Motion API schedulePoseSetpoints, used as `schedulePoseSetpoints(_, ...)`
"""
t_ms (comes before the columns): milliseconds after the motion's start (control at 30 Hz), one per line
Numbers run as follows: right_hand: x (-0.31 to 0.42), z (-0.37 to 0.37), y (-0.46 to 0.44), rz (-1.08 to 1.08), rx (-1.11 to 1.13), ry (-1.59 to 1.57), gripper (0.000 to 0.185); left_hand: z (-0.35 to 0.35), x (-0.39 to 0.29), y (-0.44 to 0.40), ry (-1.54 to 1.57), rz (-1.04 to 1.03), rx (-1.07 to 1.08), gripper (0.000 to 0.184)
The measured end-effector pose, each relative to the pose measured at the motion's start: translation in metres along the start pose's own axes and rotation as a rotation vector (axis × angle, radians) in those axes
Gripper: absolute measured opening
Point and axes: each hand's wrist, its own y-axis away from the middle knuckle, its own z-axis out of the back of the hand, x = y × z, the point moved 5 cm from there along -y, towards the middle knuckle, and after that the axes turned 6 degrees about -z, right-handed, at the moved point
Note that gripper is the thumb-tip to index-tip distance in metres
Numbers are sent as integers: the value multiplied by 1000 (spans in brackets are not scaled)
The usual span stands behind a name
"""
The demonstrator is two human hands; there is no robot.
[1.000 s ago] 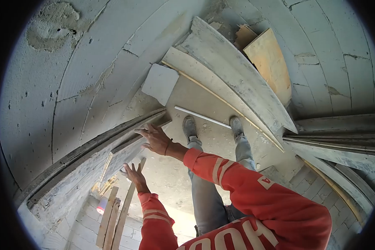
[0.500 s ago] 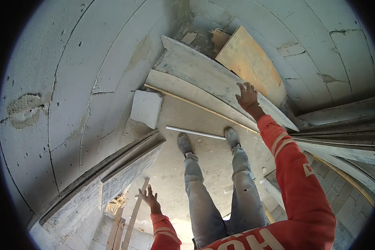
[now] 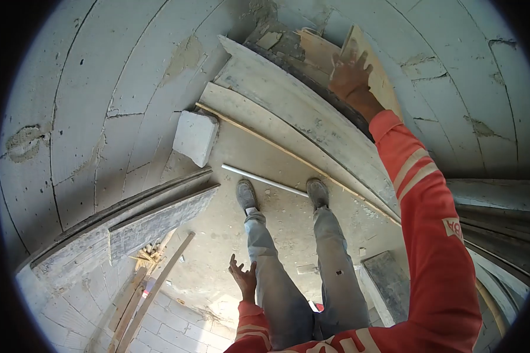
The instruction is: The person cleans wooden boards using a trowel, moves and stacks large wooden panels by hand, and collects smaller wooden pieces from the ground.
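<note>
My right hand (image 3: 350, 76) reaches out to a yellowish plywood board (image 3: 376, 73) standing on edge near the block wall. Its fingers are spread over the board's near side and seem to touch it; a firm grip does not show. A second, thinner wood sheet (image 3: 318, 50) lies just left of the hand. Below runs a long grey plank (image 3: 288, 97), propped on its side. My left hand (image 3: 243, 276) hangs in the air beside my left leg, fingers apart and holding nothing.
A white block (image 3: 194, 138) sits by the left wall. On the floor lie a white tube (image 3: 265, 180) before my shoes and a long thin wooden strip (image 3: 294, 159). Boards (image 3: 165, 217) lean at left, wooden battens (image 3: 153, 294) below them. More planks (image 3: 494, 223) are stacked at right.
My right hand has moved farther out, onto the plywood board. That board has tipped from leaning toward the plank to nearly upright by the wall. My left hand has shifted right, toward my leg.
</note>
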Motion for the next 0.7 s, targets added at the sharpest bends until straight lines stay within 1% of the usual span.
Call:
schedulePoseSetpoints(33, -32, 5, 5, -42, 22, -87, 68, -3, 13, 11, -43, -115, -55, 86)
schedulePoseSetpoints(67, -72, 6, 7, -84, 40, -176, 70, -11, 16, 19, -20, -117, -60, 86)
schedulePoseSetpoints(100, -114, 18, 18, -52, -172, -213, 75, -13, 27, 31, 55, 24, -66, 83)
schedulePoseSetpoints(133, -146, 53, 38, -85, -106, -200, 78, -11, 32, 42, 124, 164, -66, 81)
schedulePoseSetpoints(167, -171, 80, 55, -78, -128, -261, 78, -12, 22, 49, 216, 235, -73, 78)
schedulePoseSetpoints(200, -194, 110, 82, -25, -122, -346, 74, -11, 10, 52, 291, 246, -51, 77)
schedulePoseSetpoints(233, -215, 131, 103, -105, 2, -357, 69, -10, -12, 51, 376, 260, 29, 77)
schedulePoseSetpoints(267, -234, 150, 129, 188, -279, -189, 60, -6, -33, 51, 460, 279, 107, 76)
schedulePoseSetpoints(300, -222, 209, 162, 243, -203, -290, 50, -6, -50, 45, 504, 189, 183, 75)
schedulePoseSetpoints(333, -221, 251, 186, 218, -67, -363, 43, -4, -67, 40, 544, 106, 253, 74)
schedulePoseSetpoints(367, -204, 300, 214, 169, -3, -337, 38, 6, -102, 37, 587, 18, 318, 74)
schedulePoseSetpoints(400, -191, 338, 236, 153, 89, -401, 35, 24, -145, 31, 631, -66, 361, 73)
schedulePoseSetpoints(433, -193, 362, 257, 247, 78, -410, 34, 45, -182, 28, 594, -185, 376, 76)
schedulePoseSetpoints(467, -155, 410, 274, 357, 84, -434, 36, 65, -210, 24, 569, -271, 369, 83)
schedulePoseSetpoints(533, -134, 464, 299, 515, 128, -403, 34, 116, -259, 20, 603, -535, 311, 95)
schedulePoseSetpoints(567, -122, 486, 308, 586, 142, -397, 34, 147, -279, 20, 637, -633, 271, 97)
schedulePoseSetpoints(600, -102, 507, 317, 750, 156, -432, 32, 177, -292, 26, 669, -733, 234, 99)
schedulePoseSetpoints(633, -74, 519, 323, 853, 151, -449, 31, 206, -295, 28, 669, -724, 181, 99)
schedulePoseSetpoints(667, -46, 530, 328, 956, 148, -466, 31, 233, -299, 31, 665, -793, 151, 98)
schedulePoseSetpoints(700, -3, 539, 330, 1060, 229, -547, 31, 252, -298, 34, 659, -864, 130, 97)
